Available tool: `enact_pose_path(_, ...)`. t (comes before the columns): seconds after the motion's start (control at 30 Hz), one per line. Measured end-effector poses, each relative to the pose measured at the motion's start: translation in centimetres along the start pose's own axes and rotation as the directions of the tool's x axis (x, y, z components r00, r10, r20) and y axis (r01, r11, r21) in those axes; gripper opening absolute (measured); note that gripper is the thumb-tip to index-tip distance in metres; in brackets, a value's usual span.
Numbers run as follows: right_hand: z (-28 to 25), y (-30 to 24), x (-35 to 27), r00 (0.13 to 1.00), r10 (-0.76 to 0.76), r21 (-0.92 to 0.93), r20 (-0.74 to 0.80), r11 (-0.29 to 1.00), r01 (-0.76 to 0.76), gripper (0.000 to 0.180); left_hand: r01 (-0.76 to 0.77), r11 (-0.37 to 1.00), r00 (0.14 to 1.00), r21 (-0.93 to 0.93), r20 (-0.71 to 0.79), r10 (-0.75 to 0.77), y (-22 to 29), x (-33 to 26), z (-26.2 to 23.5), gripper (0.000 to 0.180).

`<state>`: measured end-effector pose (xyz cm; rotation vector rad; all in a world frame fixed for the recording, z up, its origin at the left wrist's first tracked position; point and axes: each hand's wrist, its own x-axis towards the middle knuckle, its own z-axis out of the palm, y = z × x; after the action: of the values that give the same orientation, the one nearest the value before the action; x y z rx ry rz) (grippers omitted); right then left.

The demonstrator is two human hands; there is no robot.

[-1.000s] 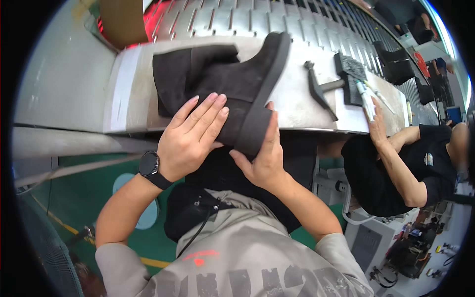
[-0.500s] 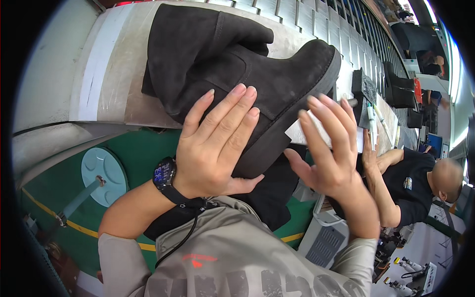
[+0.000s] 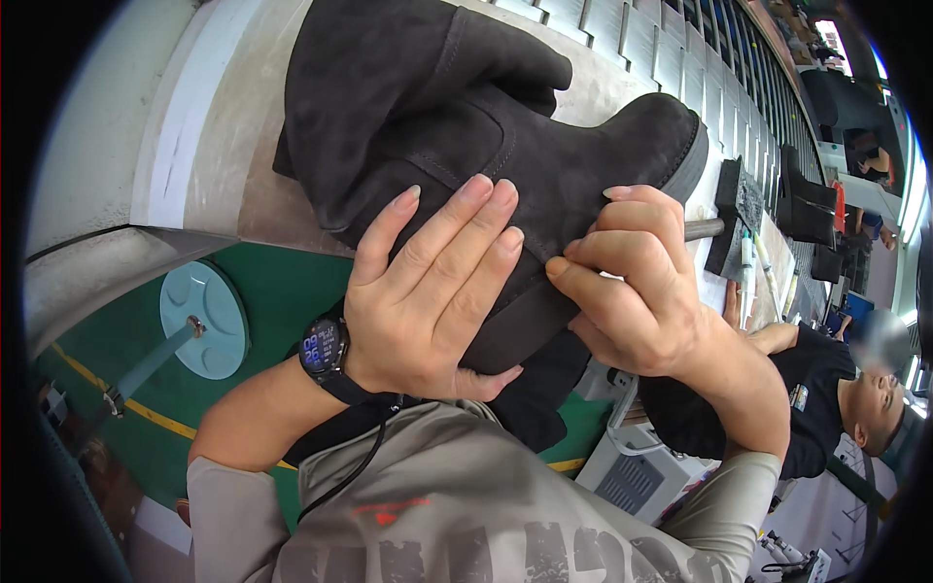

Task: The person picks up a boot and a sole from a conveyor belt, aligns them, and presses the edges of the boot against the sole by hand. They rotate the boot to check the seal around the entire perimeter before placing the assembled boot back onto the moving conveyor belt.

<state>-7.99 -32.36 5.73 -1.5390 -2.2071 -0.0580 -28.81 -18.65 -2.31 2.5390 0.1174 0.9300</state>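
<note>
A dark grey suede-like ankle boot (image 3: 418, 126) lies on its side on the bench, its shaft to the left, its toe to the right and its thick dark sole toward me. My left hand (image 3: 423, 301) clasps the heel area, fingers laid straight along the upper and thumb under the sole. Curled fingers of my right hand (image 3: 637, 282) press together at the seam between upper and sole, near the middle of the boot. Whatever the right fingers pinch, if anything, is hidden.
Beyond the boot runs a slatted metal conveyor (image 3: 622, 34). A dark block-like object (image 3: 739, 204) and pale slender tools (image 3: 763, 257) lie to the right. A co-worker in a black shirt (image 3: 816, 398) sits there. A round light-blue stool seat (image 3: 204, 321) stands at lower left.
My right hand has gone from open, raised fingers to a closed pinch against the sole seam. A white patch beside it no longer shows. The left hand keeps its hold on the boot.
</note>
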Motion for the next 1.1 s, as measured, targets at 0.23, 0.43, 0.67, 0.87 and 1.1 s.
enact_pose_path(0.23,0.2,0.5,-0.4,0.998,-0.018,0.011,-0.052,1.000,0.019,0.031,0.009,1.000,1.000,-0.021,-0.014,-0.009,0.2,0.1,0.2,0.075)
enact_pose_path(0.43,-1.6,0.3,-0.4,0.984,0.176,-0.145,-0.016,0.974,-0.177,0.054,0.001,0.999,1.000,-0.041,0.008,-0.001,0.2,-0.3,0.2,0.082)
enact_pose_path(0.67,-3.4,1.2,0.7,0.966,0.180,-0.205,0.184,0.969,-0.142,0.063,-0.008,0.999,1.000,-0.044,-0.015,0.008,0.0,-0.3,0.4,0.081)
enact_pose_path(0.87,-1.5,1.7,-0.2,0.992,0.115,-0.112,-0.052,0.986,-0.120,0.015,-0.020,0.999,1.000,-0.037,-0.020,0.020,0.0,-0.3,0.7,0.081)
enact_pose_path(1.1,-2.6,2.5,-0.7,0.982,0.191,-0.067,0.004,0.980,-0.190,0.049,-0.012,1.000,1.000,-0.019,-0.012,0.011,0.0,-0.7,1.0,0.085)
